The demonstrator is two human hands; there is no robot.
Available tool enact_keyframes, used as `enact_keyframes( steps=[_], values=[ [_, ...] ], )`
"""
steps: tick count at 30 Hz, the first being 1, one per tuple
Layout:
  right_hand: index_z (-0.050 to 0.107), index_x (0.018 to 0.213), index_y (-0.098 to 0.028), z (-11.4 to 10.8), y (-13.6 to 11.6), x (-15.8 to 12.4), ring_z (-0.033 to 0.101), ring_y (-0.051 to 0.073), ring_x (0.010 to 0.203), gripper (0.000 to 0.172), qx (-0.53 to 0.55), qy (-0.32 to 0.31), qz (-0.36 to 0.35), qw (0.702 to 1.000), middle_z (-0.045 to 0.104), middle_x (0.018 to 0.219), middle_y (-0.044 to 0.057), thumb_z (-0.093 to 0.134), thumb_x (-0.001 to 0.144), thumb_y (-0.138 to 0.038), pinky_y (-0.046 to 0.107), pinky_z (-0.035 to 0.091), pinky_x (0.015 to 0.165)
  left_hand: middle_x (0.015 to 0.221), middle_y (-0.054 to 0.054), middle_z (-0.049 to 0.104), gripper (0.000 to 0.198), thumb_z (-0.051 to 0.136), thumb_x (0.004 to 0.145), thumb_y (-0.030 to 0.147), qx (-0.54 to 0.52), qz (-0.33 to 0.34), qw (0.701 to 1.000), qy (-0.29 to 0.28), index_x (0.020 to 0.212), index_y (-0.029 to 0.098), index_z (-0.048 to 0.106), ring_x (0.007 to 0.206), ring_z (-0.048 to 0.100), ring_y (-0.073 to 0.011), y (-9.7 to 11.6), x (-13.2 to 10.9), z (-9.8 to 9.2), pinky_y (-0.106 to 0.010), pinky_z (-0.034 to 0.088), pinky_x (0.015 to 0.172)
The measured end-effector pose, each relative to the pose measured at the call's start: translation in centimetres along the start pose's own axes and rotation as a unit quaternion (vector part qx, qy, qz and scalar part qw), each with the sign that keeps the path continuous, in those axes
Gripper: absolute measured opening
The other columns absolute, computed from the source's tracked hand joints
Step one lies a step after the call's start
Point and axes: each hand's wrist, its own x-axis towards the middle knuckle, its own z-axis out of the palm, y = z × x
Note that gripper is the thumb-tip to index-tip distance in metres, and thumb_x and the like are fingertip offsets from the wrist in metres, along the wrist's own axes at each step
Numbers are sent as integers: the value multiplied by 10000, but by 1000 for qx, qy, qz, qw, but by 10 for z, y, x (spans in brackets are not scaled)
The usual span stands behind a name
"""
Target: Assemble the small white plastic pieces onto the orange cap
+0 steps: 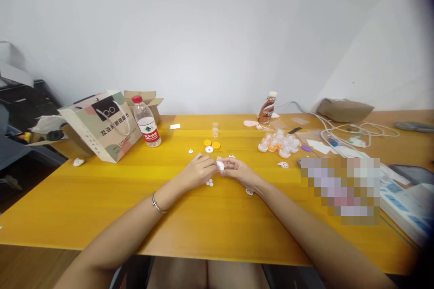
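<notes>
Over the middle of the yellow table, my left hand (200,170) and my right hand (239,171) meet around a small round white plastic piece (220,165). The fingers of both are closed on it, and they hide part of its edge. Just beyond them lie two yellow round caps (216,145) and a white ring (209,149). Several small white discs (209,182) rest below my left hand. White openwork pieces lie around my right hand, one (249,192) by the wrist and another (283,165) farther right.
Clear round cases (280,142) cluster at right, near a brown drink bottle (266,108). A water bottle (147,122) and a paper bag (105,128) stand at left. White cables (339,133), papers and a power strip (403,207) cover the right side.
</notes>
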Motion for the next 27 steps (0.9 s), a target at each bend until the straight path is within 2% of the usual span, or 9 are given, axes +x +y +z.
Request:
enact_keyframes(
  steps=[4, 7, 8, 9, 12, 14, 17, 22, 27],
  values=[
    [569, 924, -184, -1, 0, 0, 611, 131, 767, 417, 22, 2, 4, 1000, 659, 836, 19, 728, 541, -233, 335, 437, 822, 927, -61, 590, 237, 383, 867, 293, -68, -9, 998, 3, 922, 216, 599, 878, 491, -159, 2, 1, -7, -304, 317, 781],
    [570, 910, -196, -2, 1, 0, 595, 107, 697, 379, 18, 5, -2, 1000, 653, 793, 3, 716, 563, -243, 293, 444, 749, 953, -66, 579, 228, 427, 847, 319, -157, -50, 986, 31, 964, 200, 582, 911, 495, -157, 1, 1, -17, -300, 333, 824],
    [571, 908, -197, -3, 1, 0, 583, 96, 666, 365, 15, 10, -4, 1000, 649, 778, -2, 709, 574, -248, 278, 441, 722, 931, -64, 582, 230, 443, 838, 334, -190, -61, 980, 22, 940, 185, 584, 892, 506, -150, 0, 1, -20, -289, 346, 818],
    [572, 907, -196, -3, 0, 1, 568, 86, 641, 353, 12, 15, -6, 1000, 645, 769, -5, 703, 584, -250, 266, 436, 698, 896, -57, 587, 233, 466, 823, 355, -223, -67, 973, -5, 904, 173, 587, 858, 519, -141, -2, 0, -22, -275, 363, 799],
    [571, 898, -192, -3, -1, 1, 527, 69, 596, 332, 6, 28, -16, 999, 628, 748, -12, 695, 596, -248, 238, 414, 637, 798, -26, 595, 281, 578, 723, 426, -277, -67, 949, -132, 808, 158, 584, 743, 540, -121, -9, -2, -22, -234, 398, 699],
    [571, 892, -191, -4, -1, 1, 511, 68, 587, 328, 1, 32, -20, 999, 620, 742, -13, 694, 594, -248, 235, 402, 615, 774, -18, 596, 329, 638, 652, 447, -269, -77, 943, -181, 794, 155, 580, 709, 540, -120, -13, -4, -18, -220, 396, 644],
    [572, 886, -188, -4, -1, 1, 500, 70, 585, 319, -10, 34, -23, 999, 612, 733, -11, 689, 596, -252, 238, 394, 609, 743, -17, 596, 294, 631, 670, 422, -252, -94, 942, -203, 770, 149, 580, 655, 530, -108, -15, -4, -13, -202, 382, 582],
    [561, 911, -176, -3, 0, 1, 502, 66, 580, 329, -26, 44, -18, 999, 603, 717, -15, 675, 607, -229, 231, 391, 612, 736, -22, 614, 177, 571, 739, 320, -241, -87, 944, -210, 761, 148, 607, 626, 539, -95, -14, -4, -15, -188, 380, 574],
    [561, 915, -166, -1, -1, -1, 526, 73, 605, 325, -34, 41, -11, 999, 612, 731, -1, 664, 615, -241, 229, 398, 622, 702, -9, 634, 108, 524, 712, 160, -158, -72, 967, -185, 701, 147, 631, 606, 534, -86, -15, -5, -20, -176, 356, 572]
  ],
)
